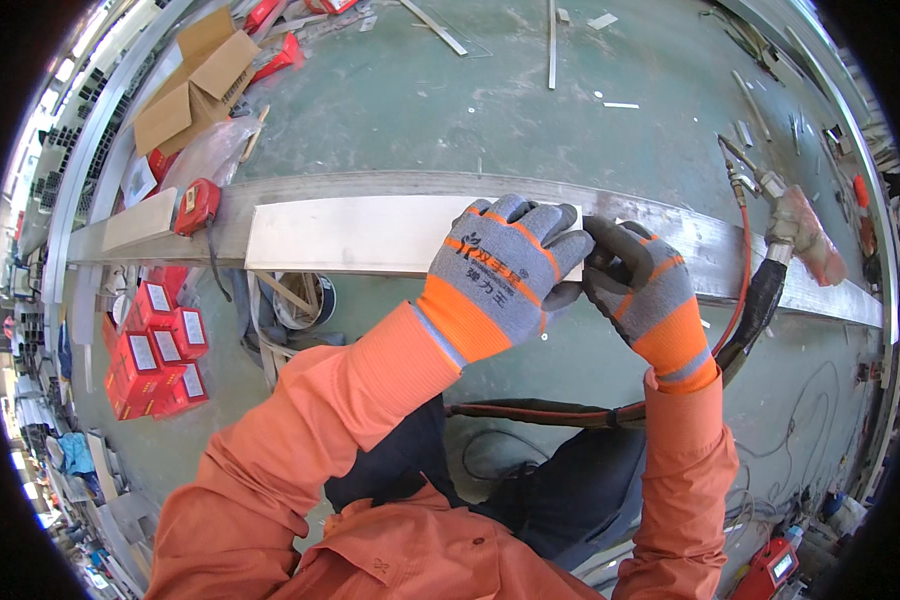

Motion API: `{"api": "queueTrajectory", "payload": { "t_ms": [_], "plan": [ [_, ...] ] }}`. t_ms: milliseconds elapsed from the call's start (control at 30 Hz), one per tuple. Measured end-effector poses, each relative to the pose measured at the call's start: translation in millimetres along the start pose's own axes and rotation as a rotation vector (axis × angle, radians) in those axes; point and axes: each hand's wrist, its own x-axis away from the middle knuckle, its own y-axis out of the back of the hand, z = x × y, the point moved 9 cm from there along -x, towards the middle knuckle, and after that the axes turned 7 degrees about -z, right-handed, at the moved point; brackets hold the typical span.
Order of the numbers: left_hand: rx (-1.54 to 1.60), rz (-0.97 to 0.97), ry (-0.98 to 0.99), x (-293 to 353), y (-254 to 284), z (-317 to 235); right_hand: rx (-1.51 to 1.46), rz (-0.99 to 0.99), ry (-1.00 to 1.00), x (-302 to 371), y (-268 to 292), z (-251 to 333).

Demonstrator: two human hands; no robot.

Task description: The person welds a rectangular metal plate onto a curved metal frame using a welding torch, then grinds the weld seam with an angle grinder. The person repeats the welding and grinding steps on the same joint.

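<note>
A pale, flat-sided metal bar (pixel 340 235) lies lengthwise on a long grey metal beam (pixel 370 185) in front of me. My left hand (pixel 505 265), in a grey and orange glove, is closed over the bar near its right end, fingers across the top and thumb at the near side. At that same end, my right hand (pixel 645 285), gloved alike, has its fingers curled together; whatever is between them is too hidden to make out. Left of the bar, a red tape measure (pixel 198 207) sits on the beam beside a shorter pale piece (pixel 138 222).
On the right, a welding torch-like tool (pixel 790 235) with a black cable and red hose (pixel 746 265) crosses the beam. Red boxes (pixel 155 350) and a bucket (pixel 315 300) stand on the near floor. An open cardboard box (pixel 195 85) is at the far left. Cables lie around my legs.
</note>
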Motion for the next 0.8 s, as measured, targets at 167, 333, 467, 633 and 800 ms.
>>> {"api": "queueTrajectory", "payload": {
  "t_ms": [167, 333, 467, 633, 800],
  "plan": [
    [-0.01, 0.115, 0.048, 5, -10, 3, -0.043, -0.019, -0.008, 2, -3, -5],
    [-0.013, 0.096, 0.025, 0, -3, 0, -0.046, 0.013, -0.024, 1, -2, -9],
    [0.008, 0.056, 0.016, -3, 1, -1, -0.231, 0.063, -0.352, -2, 5, -15],
    [-0.008, 0.047, 0.015, -4, 6, -4, -0.315, 0.124, -0.515, -17, 1, -22],
    [0.023, 0.065, 0.039, -4, 3, -2, -0.371, 0.196, -0.58, -31, -13, -31]
  ]
}}
